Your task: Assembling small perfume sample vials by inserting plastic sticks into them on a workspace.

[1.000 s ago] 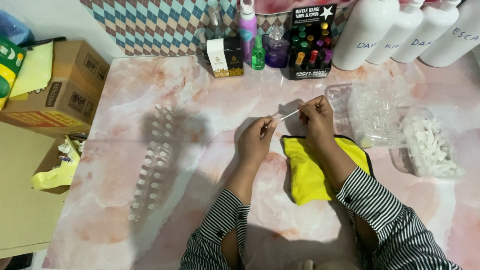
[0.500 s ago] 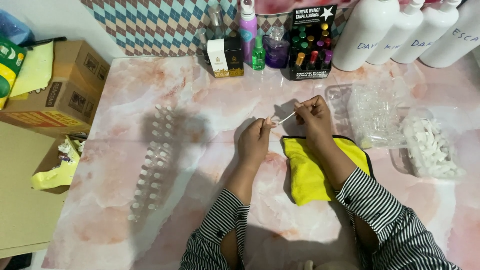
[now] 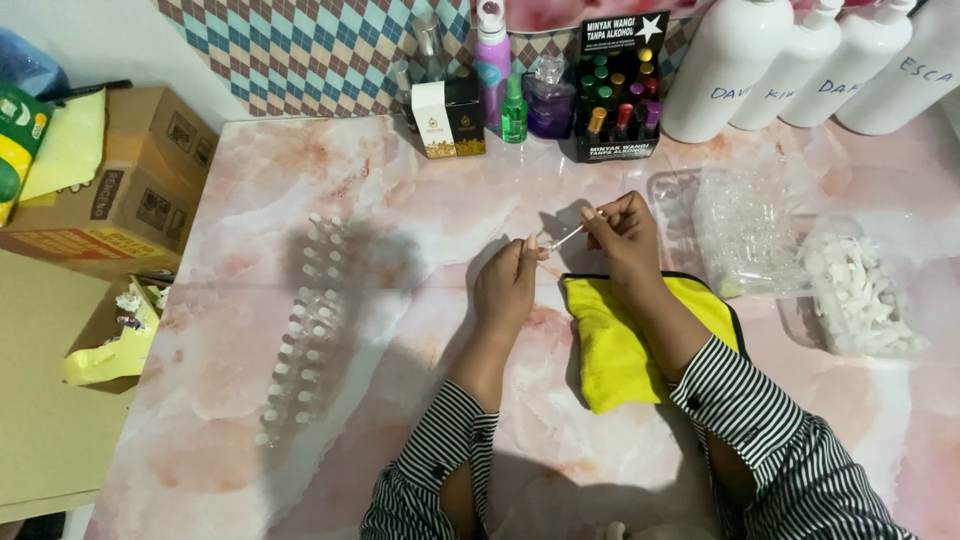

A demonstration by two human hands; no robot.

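A pink-and-white marbled desk (image 3: 250,200) fills the view, backed by a wall covering of teal, brown and white diamonds (image 3: 300,45). Over its middle, the left hand (image 3: 508,285) and right hand (image 3: 622,225) meet, each with fingertips pressed together, pinching opposite ends of a small clear vial with a thin tube (image 3: 565,238), held just above the desktop. Both forearms wear black-and-white striped sleeves, and the right forearm lies across a yellow cloth (image 3: 610,350) on a dark mat. To the left, two long rows of small clear vials (image 3: 305,330) lie on the desk, well apart from the hands. To the right sits a clear plastic bag of empty vials (image 3: 750,235) and, beside it, a bag of white caps (image 3: 860,295). Along the back edge stand a black-and-gold box (image 3: 448,120), a small green bottle (image 3: 514,110), a purple spray bottle (image 3: 491,55), a black display rack of coloured little bottles (image 3: 620,95), and four large white bottles (image 3: 725,70). Cardboard boxes (image 3: 120,185) stand off the left edge.
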